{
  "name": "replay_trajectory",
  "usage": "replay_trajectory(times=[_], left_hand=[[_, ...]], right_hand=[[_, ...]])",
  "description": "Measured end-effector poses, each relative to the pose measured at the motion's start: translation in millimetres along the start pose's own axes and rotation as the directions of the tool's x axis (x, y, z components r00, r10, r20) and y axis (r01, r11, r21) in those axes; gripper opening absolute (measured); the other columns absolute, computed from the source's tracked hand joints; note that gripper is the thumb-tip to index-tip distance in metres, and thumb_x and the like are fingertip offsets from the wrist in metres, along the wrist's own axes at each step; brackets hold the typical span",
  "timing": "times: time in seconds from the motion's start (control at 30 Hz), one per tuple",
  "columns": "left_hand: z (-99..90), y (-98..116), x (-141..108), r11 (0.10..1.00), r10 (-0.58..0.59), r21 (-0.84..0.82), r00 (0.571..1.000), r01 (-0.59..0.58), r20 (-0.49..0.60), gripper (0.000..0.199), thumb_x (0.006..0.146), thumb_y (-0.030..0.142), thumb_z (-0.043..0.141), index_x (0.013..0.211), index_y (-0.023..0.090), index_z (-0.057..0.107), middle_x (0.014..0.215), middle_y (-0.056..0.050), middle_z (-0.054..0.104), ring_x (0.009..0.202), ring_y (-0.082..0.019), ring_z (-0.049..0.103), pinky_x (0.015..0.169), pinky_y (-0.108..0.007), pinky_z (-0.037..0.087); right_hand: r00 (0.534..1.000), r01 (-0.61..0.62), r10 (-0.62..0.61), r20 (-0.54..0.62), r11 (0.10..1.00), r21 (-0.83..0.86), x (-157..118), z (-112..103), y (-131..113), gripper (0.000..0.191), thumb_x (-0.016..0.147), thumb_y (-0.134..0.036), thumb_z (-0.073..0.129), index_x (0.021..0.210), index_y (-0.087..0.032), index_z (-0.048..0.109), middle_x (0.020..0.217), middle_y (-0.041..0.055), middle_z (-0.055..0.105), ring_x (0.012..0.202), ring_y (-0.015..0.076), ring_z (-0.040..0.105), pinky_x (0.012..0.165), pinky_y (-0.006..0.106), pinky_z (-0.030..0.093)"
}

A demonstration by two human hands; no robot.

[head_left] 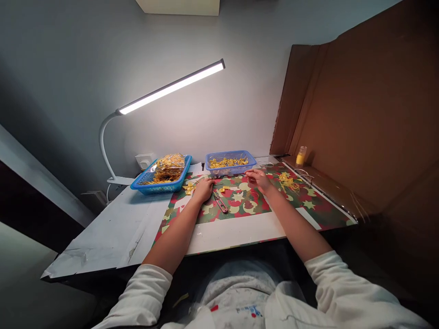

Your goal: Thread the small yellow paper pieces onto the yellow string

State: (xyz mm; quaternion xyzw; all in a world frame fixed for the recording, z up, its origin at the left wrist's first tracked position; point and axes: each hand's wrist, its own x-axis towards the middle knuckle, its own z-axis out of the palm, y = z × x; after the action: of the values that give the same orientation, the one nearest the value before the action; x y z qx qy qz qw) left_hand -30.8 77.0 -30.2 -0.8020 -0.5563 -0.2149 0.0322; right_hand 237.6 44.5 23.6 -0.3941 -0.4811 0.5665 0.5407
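Note:
My left hand (205,189) rests low over the patterned sheet (247,208), fingers closed. A thin dark rod sticks out beside its fingertips, but what is inside the fingers is hidden. Yellow ribbon bows lie to its left (189,188) and a single yellow bow (224,188) sits between my hands. Just below that bow is a slim cutting tool (220,203) with a pinkish handle. My right hand (259,179) is raised slightly in front of the blue-rimmed basket, its thumb and fingers pinched together. Whatever it pinches is too small to name.
Yellow pieces fill the blue-rimmed basket (230,172) at the back. A bright blue basket (161,186) with a plastic bag of golden pieces stands left, near the lit lamp (171,87). A yellow pile (288,182) and small jar (301,156) are right, beside the cardboard wall (363,105).

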Motion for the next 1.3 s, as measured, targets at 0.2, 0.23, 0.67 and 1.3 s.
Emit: replay_trajectory(times=[0.2, 0.23, 0.67, 1.3], left_hand=[[2.0, -6, 4, 0.999, -0.037, -0.018, 0.999, 0.037, -0.018, 0.040, 0.081, 0.009, 0.039, 0.103, 0.016, 0.071, 0.102, -0.012, 0.068, 0.098, -0.023, 0.060, 0.091, -0.037, 0.047], [1.5, -6, 4, 0.999, -0.042, -0.021, 0.999, 0.041, -0.026, 0.040, 0.081, 0.010, 0.039, 0.103, 0.016, 0.071, 0.100, -0.012, 0.068, 0.096, -0.024, 0.060, 0.090, -0.037, 0.047], [-22.0, 11, -4, 0.969, -0.184, -0.191, 0.975, 0.158, -0.126, 0.022, 0.083, 0.026, 0.054, 0.094, 0.017, 0.072, 0.103, -0.014, 0.066, 0.108, -0.032, 0.053, 0.093, -0.047, 0.041], [-20.2, 72, -11, 0.398, -0.176, -0.901, 0.978, 0.173, 0.110, 0.048, 0.074, 0.055, 0.064, 0.102, 0.017, 0.071, 0.104, -0.010, 0.072, 0.091, -0.021, 0.064, 0.076, -0.030, 0.050]], right_hand=[[1.000, -0.023, 0.024, 0.004, 0.999, -0.031, -2, 4, 1, 0.027, 0.050, -0.033, 0.076, 0.068, -0.018, 0.064, 0.062, -0.0019, 0.061, 0.055, 0.0075, 0.047, 0.053, 0.022, 0.035], [1.000, -0.023, 0.023, 0.005, 0.999, -0.033, -3, 4, 2, 0.026, 0.050, -0.033, 0.076, 0.068, -0.019, 0.064, 0.062, -0.0019, 0.061, 0.055, 0.0076, 0.047, 0.053, 0.021, 0.035], [0.983, 0.128, -0.095, 0.158, 0.967, -0.219, -2, 27, 27, 0.020, 0.053, -0.034, 0.074, 0.062, -0.019, 0.066, 0.061, -0.0003, 0.063, 0.059, 0.0118, 0.054, 0.058, 0.026, 0.042], [0.983, 0.105, -0.076, 0.168, 0.980, -0.168, -11, 44, 37, 0.019, 0.054, -0.037, 0.074, 0.062, -0.021, 0.068, 0.057, -0.0008, 0.060, 0.053, 0.0098, 0.047, 0.047, 0.023, 0.033]])
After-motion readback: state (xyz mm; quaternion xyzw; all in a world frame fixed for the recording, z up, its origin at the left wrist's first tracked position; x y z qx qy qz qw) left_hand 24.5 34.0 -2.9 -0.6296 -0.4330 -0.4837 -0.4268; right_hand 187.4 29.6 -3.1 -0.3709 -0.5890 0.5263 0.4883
